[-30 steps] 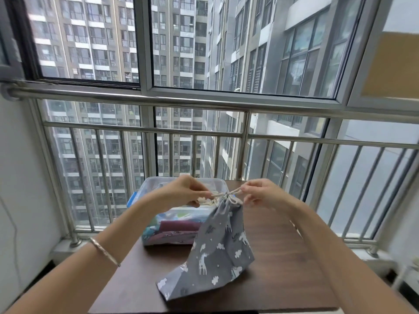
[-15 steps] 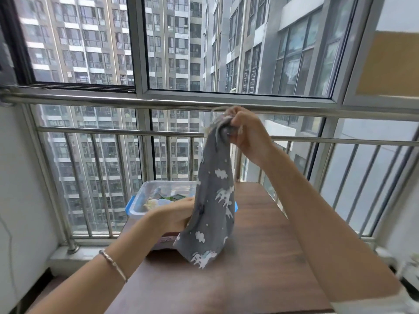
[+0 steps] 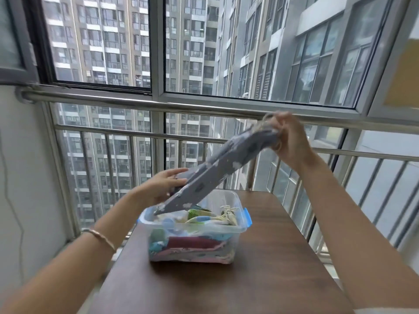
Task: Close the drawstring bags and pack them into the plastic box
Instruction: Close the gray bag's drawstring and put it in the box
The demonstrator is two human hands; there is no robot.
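A grey drawstring bag (image 3: pixel 217 168) with white prints slants through the air over the clear plastic box (image 3: pixel 226 232), its bottom corner at the box's left rim. My right hand (image 3: pixel 288 139) grips its gathered top and cords, raised high on the right. My left hand (image 3: pixel 163 184) touches the bag's lower part from the left, fingers mostly straight. The box stands on the brown table (image 3: pixel 260 279) and holds several folded bags in green, maroon, pink and blue, with cream cords on top.
The box has blue clips (image 3: pixel 247 217) on its sides. A steel railing (image 3: pixel 136 103) and windows run close behind the table. A white wall (image 3: pixel 25 189) stands at the left. Bare table surface lies in front of and right of the box.
The bag was tied on the table, then lifted upright by my right hand. Now it tilts with its bottom swung left over the box, my left hand guiding the lower end.
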